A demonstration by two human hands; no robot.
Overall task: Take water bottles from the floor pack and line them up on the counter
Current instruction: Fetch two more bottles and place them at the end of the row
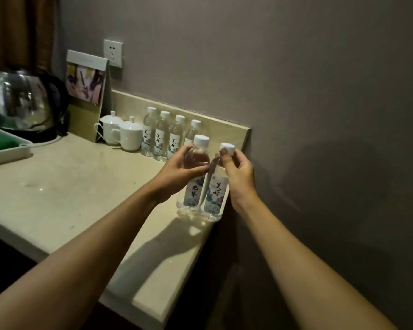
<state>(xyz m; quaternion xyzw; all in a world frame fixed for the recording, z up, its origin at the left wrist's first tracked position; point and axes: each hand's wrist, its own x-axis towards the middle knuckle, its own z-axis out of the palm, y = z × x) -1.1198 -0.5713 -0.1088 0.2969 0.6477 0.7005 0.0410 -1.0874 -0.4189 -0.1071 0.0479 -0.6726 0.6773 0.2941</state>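
Two water bottles stood upright and touching near the right edge of the counter (65, 186). The left hand (177, 173) gripped the left bottle (194, 172) around its clear upper body, and the right hand (237, 172) pinched the right bottle (215, 194) at its white cap (227, 148). Behind them, a row of four bottles (162, 136) lined the backsplash, beside two lidded white cups (121, 133). A kettle (24, 103) sat at far left.
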